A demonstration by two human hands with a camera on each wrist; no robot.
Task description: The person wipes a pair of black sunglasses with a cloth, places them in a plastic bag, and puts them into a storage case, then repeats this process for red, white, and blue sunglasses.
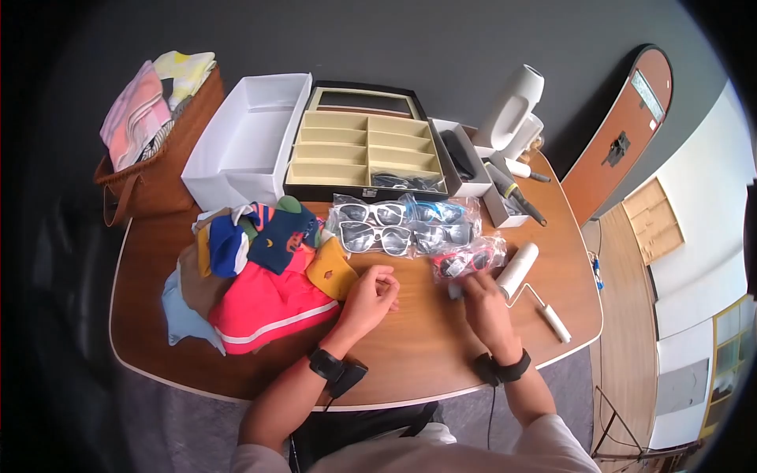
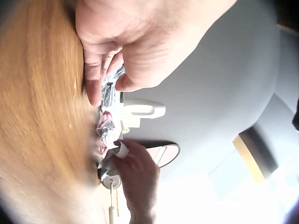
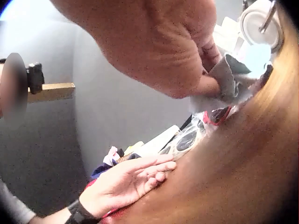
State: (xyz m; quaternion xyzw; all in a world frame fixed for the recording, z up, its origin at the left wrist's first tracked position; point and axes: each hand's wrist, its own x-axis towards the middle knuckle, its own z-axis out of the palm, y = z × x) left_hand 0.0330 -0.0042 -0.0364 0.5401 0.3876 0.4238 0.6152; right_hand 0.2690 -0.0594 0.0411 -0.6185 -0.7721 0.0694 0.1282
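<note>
The right hand (image 1: 489,314) is pinching grey cloth (image 3: 229,83) at the red-framed glasses' (image 1: 464,262) six o'clock; the left hand (image 1: 369,301), nine o'clock from it, is curling loosely.

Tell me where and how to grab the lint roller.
Probably best by the slim handle, coming from the person's side and pinching across it: it points toward the table's near right edge, clear of other things, while the thick roll lies beyond.
</note>
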